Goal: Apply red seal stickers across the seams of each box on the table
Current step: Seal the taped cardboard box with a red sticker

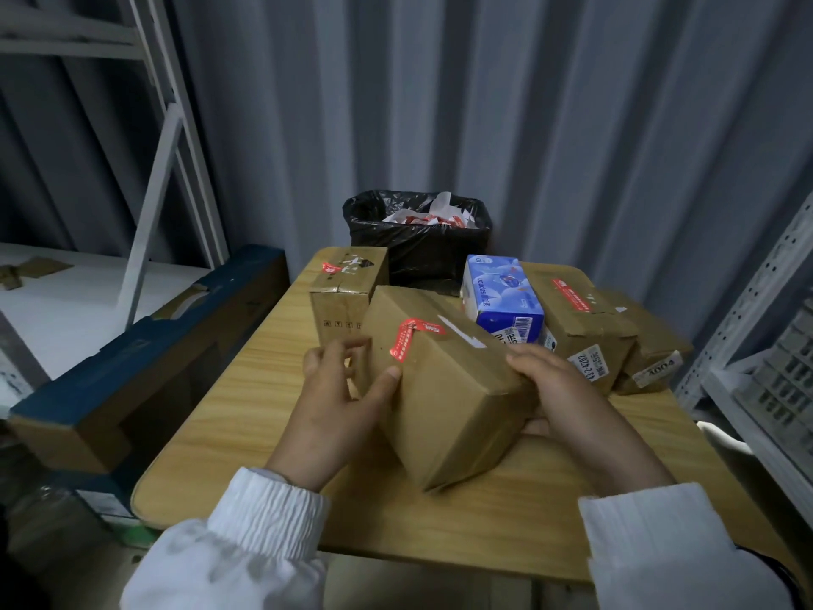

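Observation:
A brown cardboard box (pixel 444 389) sits tilted at the middle of the wooden table (pixel 246 389). A red seal sticker (pixel 407 339) lies across its upper left edge. My left hand (pixel 338 402) grips the box's left side, thumb pressed on the top face just below the sticker. My right hand (pixel 572 398) holds the right end of the box, fingers curled round its corner. Behind stand a sealed box (pixel 343 297) at the left, and a box with a red sticker (pixel 580 319) at the right.
A blue tissue pack (pixel 501 297) lies between the rear boxes. A bin with a black bag (pixel 418 235) holding sticker backings stands at the table's far edge. Another box (pixel 655 350) lies far right. Metal shelving (pixel 756 345) flanks the right, a long carton (pixel 145 358) the left.

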